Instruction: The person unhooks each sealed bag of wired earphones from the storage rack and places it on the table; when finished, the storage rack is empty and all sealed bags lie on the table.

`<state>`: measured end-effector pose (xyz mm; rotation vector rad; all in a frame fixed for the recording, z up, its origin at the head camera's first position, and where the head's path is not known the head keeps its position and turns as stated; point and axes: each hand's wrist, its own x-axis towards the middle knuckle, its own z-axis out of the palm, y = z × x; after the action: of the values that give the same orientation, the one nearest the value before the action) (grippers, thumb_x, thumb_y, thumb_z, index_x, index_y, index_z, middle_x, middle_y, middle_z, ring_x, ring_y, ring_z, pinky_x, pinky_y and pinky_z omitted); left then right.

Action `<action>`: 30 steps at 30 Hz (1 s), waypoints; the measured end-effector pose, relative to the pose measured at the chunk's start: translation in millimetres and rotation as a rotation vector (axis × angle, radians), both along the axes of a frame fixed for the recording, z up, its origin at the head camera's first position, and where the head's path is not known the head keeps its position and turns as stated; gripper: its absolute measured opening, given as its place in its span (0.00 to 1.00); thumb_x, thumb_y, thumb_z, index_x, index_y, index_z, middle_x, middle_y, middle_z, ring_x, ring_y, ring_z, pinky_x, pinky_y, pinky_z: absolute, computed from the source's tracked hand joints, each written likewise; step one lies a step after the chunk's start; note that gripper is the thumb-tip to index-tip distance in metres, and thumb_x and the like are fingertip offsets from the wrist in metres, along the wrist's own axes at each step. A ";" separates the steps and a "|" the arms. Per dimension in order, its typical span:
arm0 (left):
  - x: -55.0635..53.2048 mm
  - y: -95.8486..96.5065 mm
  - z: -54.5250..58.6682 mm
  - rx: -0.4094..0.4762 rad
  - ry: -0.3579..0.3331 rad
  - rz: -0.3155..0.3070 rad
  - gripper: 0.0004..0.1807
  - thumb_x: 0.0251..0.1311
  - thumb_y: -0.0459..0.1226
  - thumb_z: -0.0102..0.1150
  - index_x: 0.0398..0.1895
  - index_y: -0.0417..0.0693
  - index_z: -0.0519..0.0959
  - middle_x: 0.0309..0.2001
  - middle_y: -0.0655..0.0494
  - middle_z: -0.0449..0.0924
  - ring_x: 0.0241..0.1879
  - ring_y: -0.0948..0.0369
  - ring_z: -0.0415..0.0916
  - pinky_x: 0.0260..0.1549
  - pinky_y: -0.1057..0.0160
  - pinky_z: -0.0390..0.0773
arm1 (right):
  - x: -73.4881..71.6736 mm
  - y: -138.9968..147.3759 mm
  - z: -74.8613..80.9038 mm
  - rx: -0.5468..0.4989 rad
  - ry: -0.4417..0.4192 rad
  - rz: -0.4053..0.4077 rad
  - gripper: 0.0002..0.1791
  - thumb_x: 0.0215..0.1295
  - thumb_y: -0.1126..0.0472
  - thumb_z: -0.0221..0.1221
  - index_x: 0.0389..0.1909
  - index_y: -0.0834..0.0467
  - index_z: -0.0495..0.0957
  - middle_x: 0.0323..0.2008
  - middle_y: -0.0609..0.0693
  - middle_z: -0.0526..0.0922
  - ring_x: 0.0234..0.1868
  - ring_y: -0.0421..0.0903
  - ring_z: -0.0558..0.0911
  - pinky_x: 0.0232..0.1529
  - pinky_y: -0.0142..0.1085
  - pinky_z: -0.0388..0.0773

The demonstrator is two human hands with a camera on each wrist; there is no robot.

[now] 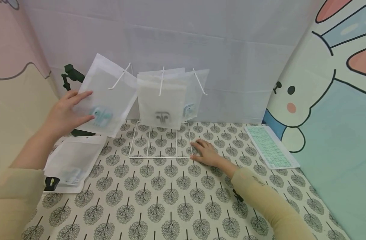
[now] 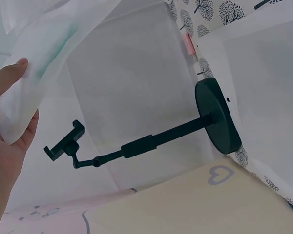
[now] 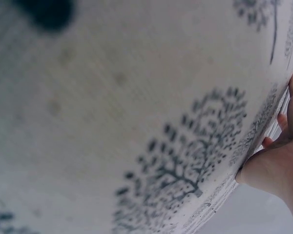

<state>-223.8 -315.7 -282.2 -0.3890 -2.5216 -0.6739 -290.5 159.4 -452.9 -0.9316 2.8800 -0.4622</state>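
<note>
My left hand (image 1: 66, 113) pinches the left edge of a frosted pouch (image 1: 111, 83), its thumb over the front. Pale blue earphones (image 1: 101, 116) show through that pouch. Tilted, the pouch overlaps the left prong of a white wire display rack (image 1: 160, 157). On the middle prong hangs another frosted pouch (image 1: 162, 100) with dark earphones (image 1: 162, 117) inside; a third pouch (image 1: 197, 90) with blue earphones hangs on the right prong. My right hand (image 1: 207, 153) rests on the patterned cloth, spread fingertips at the right side of the rack's base.
A frosted pouch (image 1: 76, 156) lies on the table at the left. Behind it stands a dark green phone stand (image 2: 139, 145). At the right lies a white keyboard with mint keys (image 1: 269, 145). A pink item (image 2: 189, 44) shows near the cloth's edge.
</note>
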 end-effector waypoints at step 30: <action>39.9 -11.0 9.4 -0.233 0.292 -0.057 0.43 0.37 0.26 0.72 0.64 0.48 0.71 0.52 0.36 0.70 0.40 0.43 0.72 0.29 0.45 0.70 | 2.3 -0.1 2.8 0.003 -0.022 -0.012 0.37 0.65 0.43 0.55 0.71 0.54 0.58 0.70 0.62 0.56 0.70 0.64 0.53 0.66 0.64 0.49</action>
<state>-183.8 -326.7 -272.9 -0.5971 -2.3195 -0.3161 -288.2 159.2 -450.1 -0.9032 2.8675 -0.4662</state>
